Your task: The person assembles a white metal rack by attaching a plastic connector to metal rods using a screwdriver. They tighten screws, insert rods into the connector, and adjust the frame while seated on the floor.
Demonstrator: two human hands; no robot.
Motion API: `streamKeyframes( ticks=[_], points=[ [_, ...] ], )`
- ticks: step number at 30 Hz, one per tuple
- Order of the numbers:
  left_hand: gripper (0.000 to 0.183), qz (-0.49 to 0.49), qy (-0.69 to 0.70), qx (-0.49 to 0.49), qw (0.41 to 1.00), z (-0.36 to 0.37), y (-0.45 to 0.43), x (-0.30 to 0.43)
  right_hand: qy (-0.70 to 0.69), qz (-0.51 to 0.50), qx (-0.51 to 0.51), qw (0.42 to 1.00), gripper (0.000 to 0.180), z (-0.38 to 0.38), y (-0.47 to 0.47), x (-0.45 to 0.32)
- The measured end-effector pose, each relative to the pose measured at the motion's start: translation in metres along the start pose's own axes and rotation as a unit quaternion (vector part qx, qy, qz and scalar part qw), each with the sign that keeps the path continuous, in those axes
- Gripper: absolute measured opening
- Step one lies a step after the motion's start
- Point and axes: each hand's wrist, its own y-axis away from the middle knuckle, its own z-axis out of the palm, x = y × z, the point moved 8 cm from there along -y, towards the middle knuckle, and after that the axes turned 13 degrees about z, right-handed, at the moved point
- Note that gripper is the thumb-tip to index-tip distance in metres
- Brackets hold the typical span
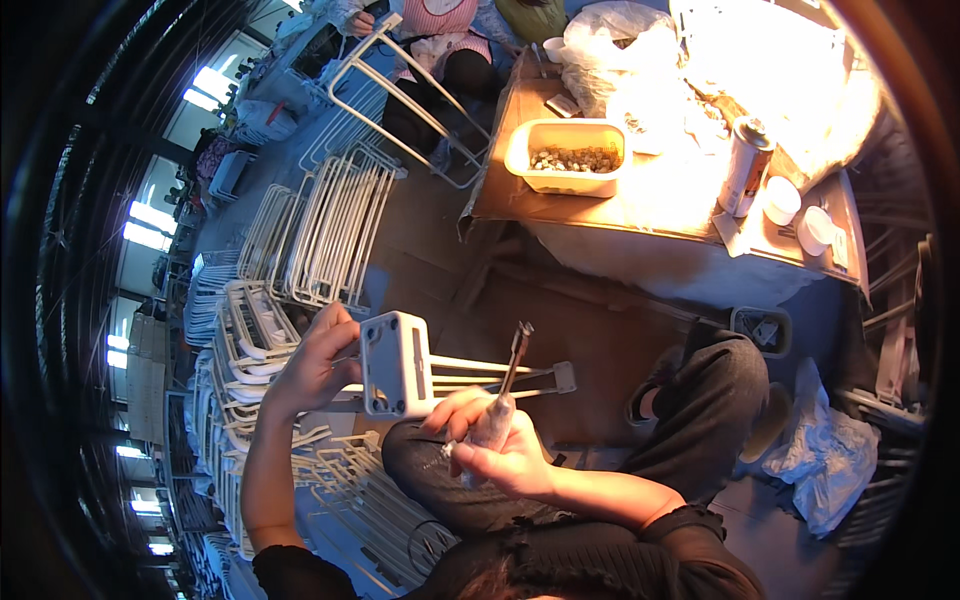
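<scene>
My left hand [319, 364] is at the left side of a white frame's end piece [395, 365], its fingers curled close against it. That end piece is box-shaped with a slot and dark round spots at its corners; thin white rods run from it to a small plate [564, 377] on the right. In my right hand [499, 450] is a tool with a wrapped handle and a slim metal shaft [516, 356], which points up. The tool's exact kind cannot be told. Some right-hand fingers lie close to the end piece's lower edge.
Stacked white metal frames [337, 232] stand at the left. A cardboard-covered table [495, 199] holds a yellow tub [574, 187] of small parts, a spray can [746, 169] and white cups [781, 201]. Another person [442, 45] handles a frame beyond. A plastic bag [825, 450] lies at right.
</scene>
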Motion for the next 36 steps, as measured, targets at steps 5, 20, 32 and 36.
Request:
streamKeyframes(
  ticks=[5, 20, 32, 36],
  points=[
    [0.073, 0.030, -0.005, 0.003, 1.000, 0.007, 0.003, 0.004, -0.175, 0.227, -0.055, 0.956, 0.020, 0.027, 0.004, 0.019],
    [0.053, 0.118, -0.060, -0.007, 0.991, 0.007, -0.008, 0.008, -0.061, 0.283, 0.010, 0.957, 0.037, 0.019, -0.016, -0.007],
    [0.066, 0.085, -0.051, 0.037, 0.994, -0.002, -0.011, -0.006, -0.133, 0.300, -0.052, 0.943, 0.034, 0.019, -0.024, -0.013],
    [0.037, 0.071, -0.084, 0.044, 0.993, -0.004, -0.008, 0.000, -0.174, 0.326, -0.064, 0.927, 0.027, 0.016, -0.020, -0.006]
  ],
)
